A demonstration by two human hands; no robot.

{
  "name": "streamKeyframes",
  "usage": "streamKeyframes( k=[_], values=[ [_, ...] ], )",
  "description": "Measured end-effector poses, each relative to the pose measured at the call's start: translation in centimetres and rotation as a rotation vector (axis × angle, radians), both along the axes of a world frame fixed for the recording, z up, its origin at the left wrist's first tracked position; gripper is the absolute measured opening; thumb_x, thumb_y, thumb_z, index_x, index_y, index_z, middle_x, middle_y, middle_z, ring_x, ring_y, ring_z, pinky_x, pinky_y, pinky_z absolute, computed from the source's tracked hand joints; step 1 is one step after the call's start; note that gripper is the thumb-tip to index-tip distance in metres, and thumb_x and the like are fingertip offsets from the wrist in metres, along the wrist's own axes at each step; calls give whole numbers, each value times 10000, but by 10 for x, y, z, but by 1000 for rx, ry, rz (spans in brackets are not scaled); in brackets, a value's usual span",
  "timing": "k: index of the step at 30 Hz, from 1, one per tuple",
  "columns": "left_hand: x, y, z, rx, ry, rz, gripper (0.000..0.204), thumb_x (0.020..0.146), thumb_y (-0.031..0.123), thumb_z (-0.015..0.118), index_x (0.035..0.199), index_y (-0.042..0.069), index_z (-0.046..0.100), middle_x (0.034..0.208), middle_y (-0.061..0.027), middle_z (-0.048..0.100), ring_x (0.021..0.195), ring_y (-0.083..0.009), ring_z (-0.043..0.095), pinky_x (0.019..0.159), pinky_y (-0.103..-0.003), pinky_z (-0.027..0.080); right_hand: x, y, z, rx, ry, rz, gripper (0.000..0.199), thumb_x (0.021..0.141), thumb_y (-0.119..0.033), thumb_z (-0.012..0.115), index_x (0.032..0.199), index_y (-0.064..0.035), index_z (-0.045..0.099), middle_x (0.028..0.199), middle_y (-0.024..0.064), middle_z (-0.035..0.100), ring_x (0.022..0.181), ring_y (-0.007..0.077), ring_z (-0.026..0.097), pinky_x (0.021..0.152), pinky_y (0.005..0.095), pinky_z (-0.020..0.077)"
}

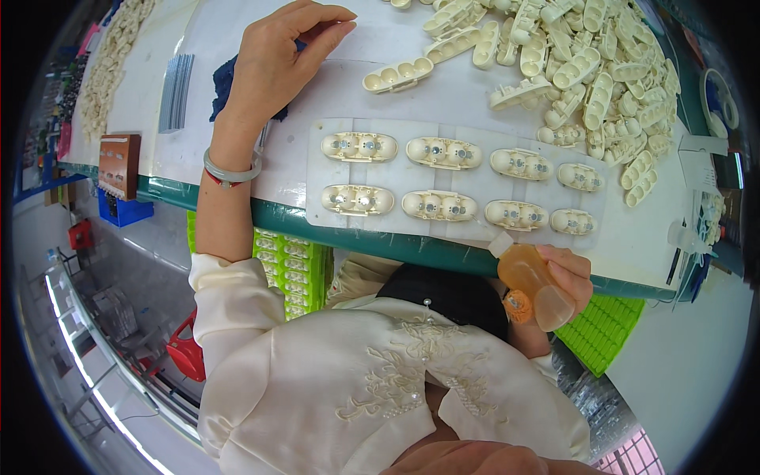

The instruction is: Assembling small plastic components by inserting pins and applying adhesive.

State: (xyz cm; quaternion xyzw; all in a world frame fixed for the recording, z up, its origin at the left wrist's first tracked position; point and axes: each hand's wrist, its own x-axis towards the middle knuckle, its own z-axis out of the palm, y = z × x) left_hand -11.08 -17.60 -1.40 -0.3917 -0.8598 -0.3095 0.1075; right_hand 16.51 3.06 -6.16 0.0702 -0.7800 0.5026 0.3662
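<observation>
Apparently the step in hand is dosing a liquid onto parts laid out in rows, judging by how the right hand (pixel 571 277) grips a translucent squeeze bottle (pixel 524 271) of amber liquid at lower right of centre. That hand's fingers wrap the bottle's far side, and the bottle tilts so that its white nozzle cap (pixel 500 244) points to the upper left, just below the third cream plastic housing (pixel 516 214) of the lower row; whether a fine tip reaches past the cap is too faint to tell. Eight such housings lie in two rows of four on a translucent board (pixel 315 176) across the middle of the frame, and small shiny discs show in them. The left hand (pixel 286 59), at the upper left, hovers above the table with fingers loosely bent and the thumb a little apart from them, pinching nothing that shows; a dark blue cloth (pixel 223 89) lies partly behind its wrist. More cream housings are heaped (pixel 582 67) in the upper right, and a loose one (pixel 398 74) lies at upper centre, between heap and left hand. Dosing from here would call for bringing the nozzle over a chosen housing and squeezing gently, since too firm a press could flood the discs.
</observation>
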Motion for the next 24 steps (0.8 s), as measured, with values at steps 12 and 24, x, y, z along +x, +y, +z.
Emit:
streamKeyframes(
  k=[12, 24],
  values=[
    [0, 1, 1, -13, 4, -15, 124, 821, 87, 624, 928, 35, 659, 823, -43, 637, 676, -110, 578, 619, -205, 459, 7, 4, -1, -22, 26, 4, 380, 773, -148, 684, 1032, -5, 446, 978, 207, 508, 758, 250, 574, 635, 315, 498],
    [-6, -1, -3, 19, -15, -15, 122, 807, 91, 635, 913, 36, 658, 771, -55, 618, 649, -129, 581, 599, -217, 457, 17, 16, -1, -57, 11, -91, 414, 740, -187, 724, 1009, -11, 463, 954, 210, 531, 765, 244, 575, 673, 331, 510]
  ],
)
